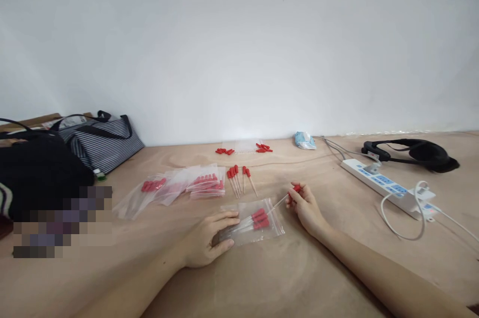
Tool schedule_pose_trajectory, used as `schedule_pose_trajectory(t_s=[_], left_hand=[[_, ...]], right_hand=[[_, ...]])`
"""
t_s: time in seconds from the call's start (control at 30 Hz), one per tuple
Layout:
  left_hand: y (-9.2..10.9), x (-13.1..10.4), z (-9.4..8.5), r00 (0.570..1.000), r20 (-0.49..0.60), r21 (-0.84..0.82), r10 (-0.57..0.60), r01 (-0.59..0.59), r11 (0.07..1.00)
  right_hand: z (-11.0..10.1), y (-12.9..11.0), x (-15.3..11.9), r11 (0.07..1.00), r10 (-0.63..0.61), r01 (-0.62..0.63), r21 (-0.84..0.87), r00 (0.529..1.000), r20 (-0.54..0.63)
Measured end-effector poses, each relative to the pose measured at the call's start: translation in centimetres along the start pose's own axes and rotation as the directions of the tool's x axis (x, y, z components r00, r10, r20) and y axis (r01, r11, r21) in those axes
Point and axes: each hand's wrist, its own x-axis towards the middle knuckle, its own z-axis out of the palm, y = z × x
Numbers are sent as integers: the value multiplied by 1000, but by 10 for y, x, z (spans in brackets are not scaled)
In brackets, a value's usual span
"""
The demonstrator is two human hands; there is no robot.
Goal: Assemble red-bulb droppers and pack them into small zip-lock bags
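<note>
A clear zip bag (243, 237) lies on the table in front of me, with several red-bulbed droppers (261, 219) inside it. My left hand (211, 238) is at the bag's left end, its fingers resting on the plastic and the thumb curled at the near side. Between the fingertips of my right hand (305, 208) is the red bulb of another dropper (279, 203). That dropper's thin clear tube points left and down, with its tip at the bag's right, zipped-edge end. Beyond the bag, several loose droppers (234, 173) lie side by side.
Filled zip bags (202, 185) overlap in a pile at the left. More droppers (264, 148) lie near the wall beside a blue mask (305, 141). At the right are a white power strip (381, 180) with cables and a black headset (426, 153). A striped bag (105, 143) stands far left.
</note>
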Motion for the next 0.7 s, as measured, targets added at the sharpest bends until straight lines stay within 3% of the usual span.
schedule_pose_trajectory(t_s=[0.2,0.47,0.7], left_hand=[[-1,0,0,1000,-10,-19,-1,1,1000],[1,0,1,1000,-8,-20,-13,13,1000],[1,0,0,1000,3,-23,-21,21,1000]], right_hand=[[-1,0,1,998,-50,48,-39,998,-39],[-4,0,-6,991,29,-19,-135,997,69],[4,-5,-12,998,22,-19,-66,998,53]])
